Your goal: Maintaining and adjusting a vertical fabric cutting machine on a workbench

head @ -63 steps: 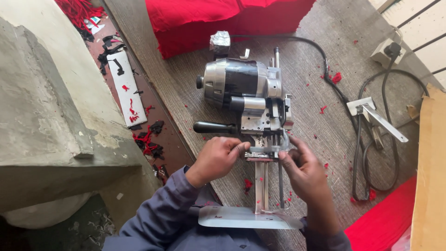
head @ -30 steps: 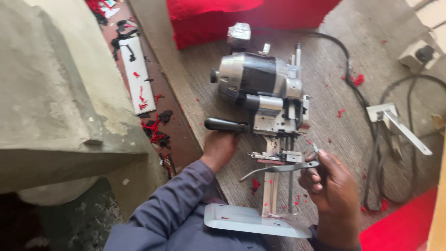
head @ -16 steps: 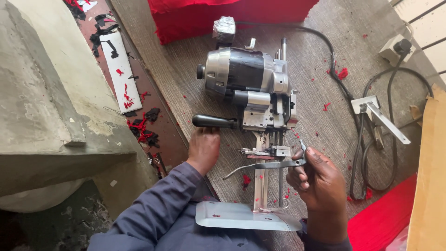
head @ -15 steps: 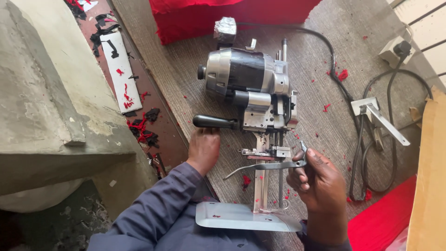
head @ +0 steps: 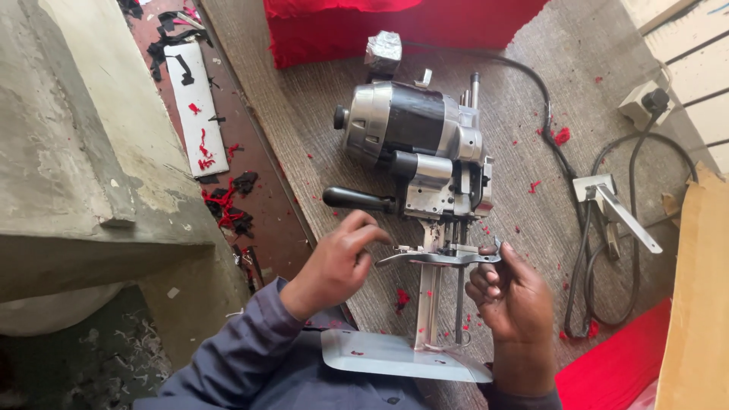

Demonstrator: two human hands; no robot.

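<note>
Two hands worked at the cutter lying on the mat: my right hand pinched its thin lever while my left hand hovered half-open beside it, and I judged fingers risked the blade, with cable attached.

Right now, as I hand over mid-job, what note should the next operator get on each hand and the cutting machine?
Left hand: open, fingers curled, hovering at the left end of the thin curved metal lever; I cannot tell whether it touches.
Right hand: grip closed on that lever's right end.
The silver and black straight-knife cutting machine lies on its side on the grey mat, its flat metal base plate toward the person.
The lever sits across the upright blade standard. Whether it is attached or loose cannot be told.
</note>
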